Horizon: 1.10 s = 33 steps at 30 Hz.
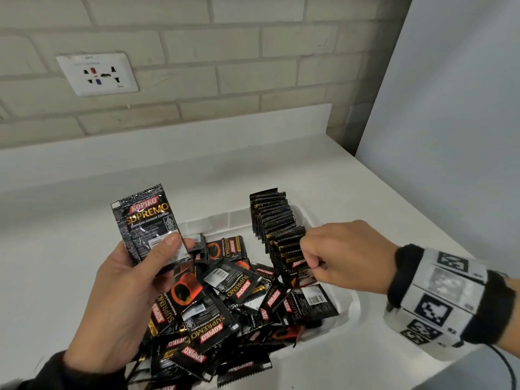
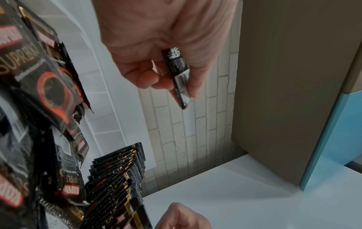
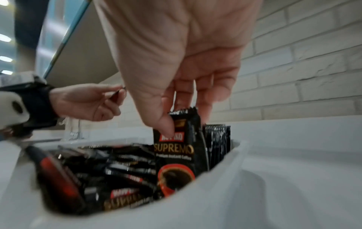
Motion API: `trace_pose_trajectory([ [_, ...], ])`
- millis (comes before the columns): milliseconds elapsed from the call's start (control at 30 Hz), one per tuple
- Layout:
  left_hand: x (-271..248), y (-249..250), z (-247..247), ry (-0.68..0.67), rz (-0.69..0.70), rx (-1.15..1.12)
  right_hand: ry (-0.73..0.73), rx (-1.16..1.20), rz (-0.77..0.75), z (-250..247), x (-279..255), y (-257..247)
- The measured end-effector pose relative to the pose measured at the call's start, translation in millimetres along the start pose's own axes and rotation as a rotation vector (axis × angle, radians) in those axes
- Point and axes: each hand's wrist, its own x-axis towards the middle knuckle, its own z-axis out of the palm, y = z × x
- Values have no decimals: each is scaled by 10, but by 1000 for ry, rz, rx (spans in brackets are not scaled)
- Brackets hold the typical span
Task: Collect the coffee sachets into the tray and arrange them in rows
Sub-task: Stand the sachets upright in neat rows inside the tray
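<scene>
1. The left hand [image 1: 123, 294] holds one sachet [image 1: 149, 223] up high, pinched between thumb and fingers. Its long side points up.
2. The right hand [image 1: 343, 257] pinches the front sachet [image 3: 176, 148] of the standing row [image 1: 278, 229], thumb on its face, fingers behind.
3. The row stands along the right side of the white tray [image 1: 353, 302]. Loose sachets [image 1: 225, 305] lie in a heap on the tray's left.
4. The held sachet is to the left of the row. It already stands tall like the row, so I think it only has to go right and down. The right hand is nearer the row.
</scene>
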Motion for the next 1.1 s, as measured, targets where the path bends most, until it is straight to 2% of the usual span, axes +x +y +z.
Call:
trace_pose_trajectory([
  [100,-24,7,-14,16,7,3,-43,6,-22,46,33,-34],
  [367,-60,1,18,41,-29,5,-32,41,13,125,128,19],
  [533,-44,-31,86,35,-167,-83,-33,48,55,79,169,59],
  [700,7,-117,203,-121,-313,-59,-74,46,124,-29,166,112],
  [833,14,-151,272,-223,-401,42,-35,103,122,-98,69,156],
  [1000,-15,-182,390,-309,-331,217,111,178,133,-189,-51,146],
  [1100,-48,-168,495,-266,-203,295,249,517,130,-265,-61,74],
])
